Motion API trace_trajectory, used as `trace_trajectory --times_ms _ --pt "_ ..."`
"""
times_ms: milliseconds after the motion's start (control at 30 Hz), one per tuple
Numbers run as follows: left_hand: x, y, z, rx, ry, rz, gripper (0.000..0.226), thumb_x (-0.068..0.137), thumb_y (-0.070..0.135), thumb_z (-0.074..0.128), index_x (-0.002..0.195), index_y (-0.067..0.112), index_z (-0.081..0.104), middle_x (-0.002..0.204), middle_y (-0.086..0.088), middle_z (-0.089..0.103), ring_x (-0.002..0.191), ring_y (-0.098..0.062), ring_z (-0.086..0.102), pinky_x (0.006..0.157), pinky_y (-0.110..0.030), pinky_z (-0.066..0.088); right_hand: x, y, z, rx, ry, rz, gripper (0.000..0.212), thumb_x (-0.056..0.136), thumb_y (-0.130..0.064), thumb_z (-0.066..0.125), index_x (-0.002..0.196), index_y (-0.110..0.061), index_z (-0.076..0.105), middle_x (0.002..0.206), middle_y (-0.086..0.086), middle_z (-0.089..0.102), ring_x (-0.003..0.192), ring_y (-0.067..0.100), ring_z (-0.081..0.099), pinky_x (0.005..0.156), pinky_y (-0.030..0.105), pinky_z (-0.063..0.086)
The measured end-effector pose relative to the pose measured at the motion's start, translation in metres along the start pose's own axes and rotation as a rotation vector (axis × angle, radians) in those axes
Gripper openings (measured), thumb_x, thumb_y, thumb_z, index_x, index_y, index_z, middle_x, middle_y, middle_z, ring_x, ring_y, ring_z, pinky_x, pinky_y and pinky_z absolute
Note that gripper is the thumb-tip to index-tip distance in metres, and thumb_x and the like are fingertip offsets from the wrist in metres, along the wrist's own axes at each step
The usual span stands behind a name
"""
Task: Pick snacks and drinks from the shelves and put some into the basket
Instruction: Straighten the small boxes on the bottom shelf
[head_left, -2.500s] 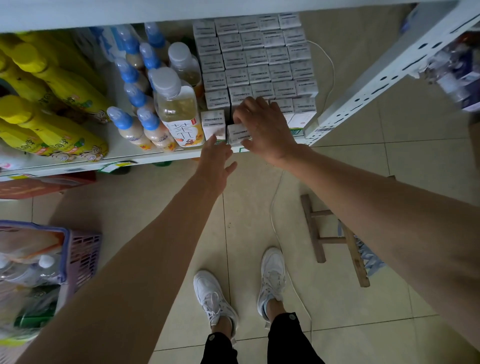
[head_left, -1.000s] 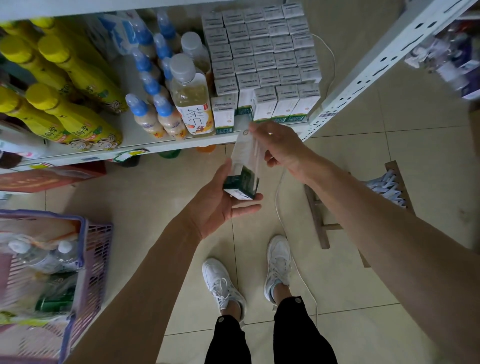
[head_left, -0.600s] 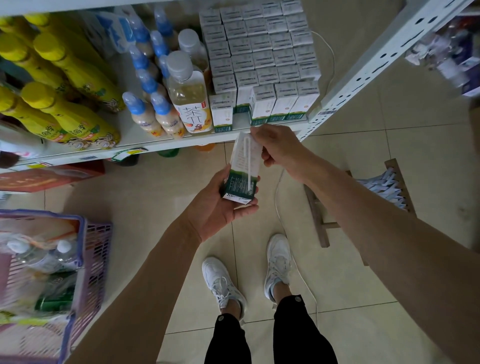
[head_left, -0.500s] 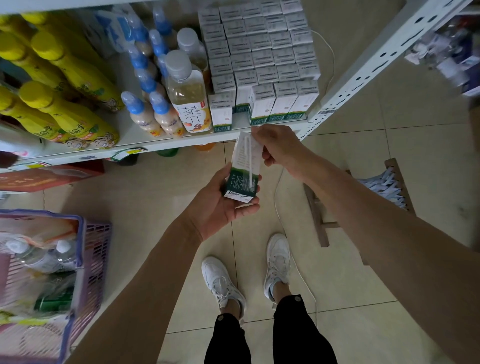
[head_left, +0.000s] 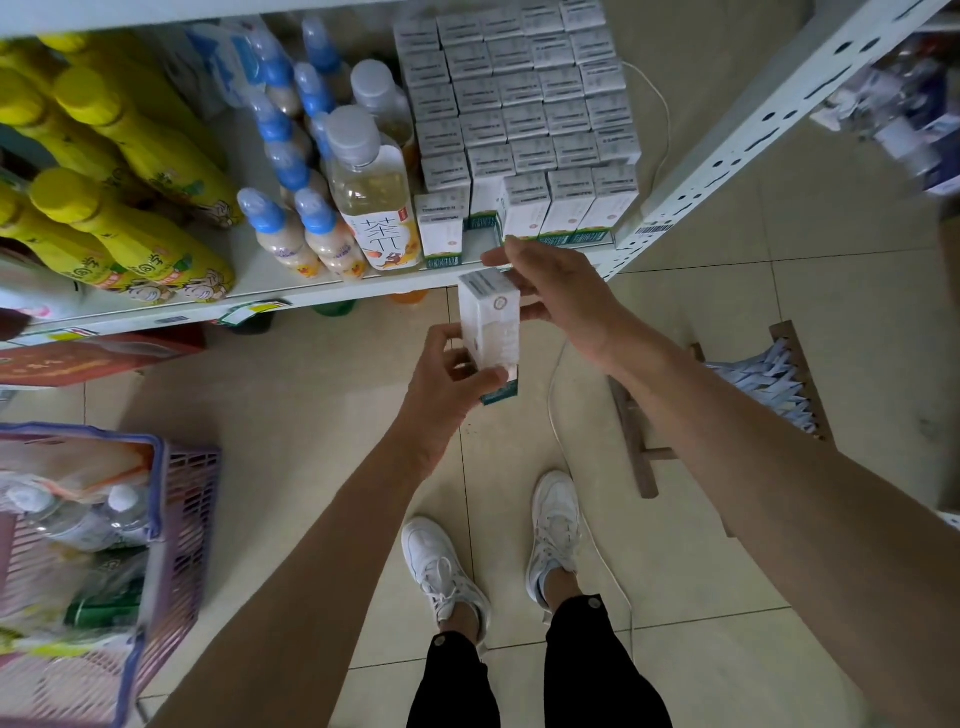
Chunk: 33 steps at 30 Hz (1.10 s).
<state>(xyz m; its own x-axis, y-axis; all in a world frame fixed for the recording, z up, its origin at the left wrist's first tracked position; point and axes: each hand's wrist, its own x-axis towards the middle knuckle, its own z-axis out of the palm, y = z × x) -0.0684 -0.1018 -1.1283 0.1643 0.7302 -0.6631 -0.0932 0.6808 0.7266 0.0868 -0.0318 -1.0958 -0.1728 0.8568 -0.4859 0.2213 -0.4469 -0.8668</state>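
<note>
A drink carton (head_left: 491, 327) is held upright in front of the shelf (head_left: 291, 296), above the floor. The left hand (head_left: 452, 379) grips its lower end; the right hand (head_left: 550, 296) pinches its top. The basket (head_left: 176, 525) stands at lower left.

Large glossy beige floor tiles (head_left: 291, 426) with thin dark grout lines cover the ground, and soft, dim light lies evenly over them. A white metal shelving unit (head_left: 311, 291) runs along the top; its perforated white upright (head_left: 753, 119) slants across the top right corner. A thin white cable (head_left: 558, 415) trails from the shelf's back edge down over the floor. Near the right edge stands a low brown wooden stool (head_left: 644, 457), with a fan of pale blue sachets (head_left: 769, 379) lying on it. A flat red carton (head_left: 93, 358) sits under the shelf's front edge at the left.
</note>
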Motion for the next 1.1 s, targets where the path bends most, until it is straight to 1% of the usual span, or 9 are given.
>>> trace_trajectory --times_ms 100,167,233,333,467,633,800,967,1100 --pt "0.005 -0.003 0.000 0.176 0.138 0.167 0.052 0.077 0.004 0.077 0.118 0.014 0.046 0.111 -0.006 0.062 0.096 -0.016 0.063 0.072 -0.018 0.054 -0.003 -0.005 0.002 -0.132 0.013 -0.054 0.034 0.096 -0.037 0.057 0.114 -0.011 0.068 0.096 -0.005 0.070 0.087 0.001 0.066 0.077 0.019 0.055" --pt "0.009 -0.003 0.000 0.257 0.208 0.258 0.054 0.077 0.004 0.078 0.120 0.012 0.045 0.107 -0.005 0.060 0.087 -0.015 0.059 0.068 -0.015 0.051 -0.005 -0.003 0.003 -0.229 -0.013 -0.090 0.042 0.086 -0.040 0.070 0.122 -0.019 0.063 0.110 -0.008 0.067 0.099 -0.002 0.063 0.083 0.017 0.051" --pt "0.016 -0.006 -0.002 0.287 0.250 0.316 0.055 0.078 0.007 0.079 0.121 0.013 0.044 0.111 -0.007 0.059 0.092 -0.017 0.059 0.073 -0.015 0.052 -0.007 0.003 0.003 -0.384 -0.010 -0.143 0.061 0.079 -0.045 0.076 0.133 -0.027 0.055 0.123 -0.005 0.059 0.107 0.005 0.057 0.083 0.018 0.047" --pt "0.025 -0.011 -0.003 0.324 0.296 0.355 0.057 0.076 0.010 0.081 0.119 0.020 0.044 0.120 -0.007 0.053 0.105 -0.023 0.058 0.085 -0.022 0.055 -0.009 0.010 0.004 -0.497 0.061 -0.239 0.066 0.080 -0.039 0.078 0.139 -0.028 0.050 0.122 -0.004 0.056 0.100 0.006 0.054 0.078 0.013 0.045" --pt "0.030 -0.012 0.002 0.317 0.283 0.338 0.057 0.077 0.010 0.081 0.120 0.021 0.045 0.125 -0.008 0.050 0.102 -0.019 0.058 0.077 -0.008 0.049 -0.004 0.015 0.005 -0.445 0.116 -0.241 0.061 0.078 -0.024 0.078 0.133 -0.023 0.052 0.108 -0.008 0.059 0.096 0.010 0.060 0.085 0.032 0.055" --pt "0.047 -0.007 0.003 0.394 0.278 0.289 0.037 0.090 0.026 0.069 0.121 0.032 0.050 0.129 -0.003 0.046 0.112 -0.017 0.053 0.096 -0.033 0.049 0.013 0.014 -0.003 -0.651 0.115 -0.344 0.042 0.076 -0.011 0.076 0.112 -0.012 0.056 0.106 0.003 0.059 0.093 0.017 0.059 0.081 0.041 0.053" --pt "0.065 0.016 0.014 0.059 0.201 0.056 0.034 0.099 0.018 0.054 0.133 0.022 0.057 0.111 -0.005 0.059 0.098 -0.015 0.058 0.096 -0.040 0.052 0.038 0.006 -0.017 -0.817 0.126 -0.378 0.045 0.074 -0.011 0.077 0.114 -0.014 0.057 0.110 0.007 0.048 0.087 0.014 0.052 0.076 0.036 0.052" --pt "0.081 0.037 0.022 -0.132 0.173 -0.038 0.035 0.102 0.012 0.048 0.137 0.013 0.052 0.106 -0.002 0.060 0.098 -0.014 0.061 0.078 -0.028 0.056 0.066 -0.004 -0.025 -1.006 0.096 -0.439 0.042 0.076 -0.024 0.076 0.113 -0.022 0.058 0.107 0.001 0.056 0.098 0.021 0.055 0.080 0.034 0.038" --pt "0.090 0.047 0.023 -0.216 0.148 -0.074 0.031 0.103 0.012 0.043 0.131 0.006 0.055 0.109 -0.005 0.058 0.109 -0.020 0.056 0.087 -0.037 0.054 0.086 -0.008 -0.023 -1.138 0.119 -0.468 0.038 0.078 -0.029 0.073 0.113 -0.026 0.060 0.109 -0.002 0.061 0.103 0.022 0.055 0.083 0.035 0.027"
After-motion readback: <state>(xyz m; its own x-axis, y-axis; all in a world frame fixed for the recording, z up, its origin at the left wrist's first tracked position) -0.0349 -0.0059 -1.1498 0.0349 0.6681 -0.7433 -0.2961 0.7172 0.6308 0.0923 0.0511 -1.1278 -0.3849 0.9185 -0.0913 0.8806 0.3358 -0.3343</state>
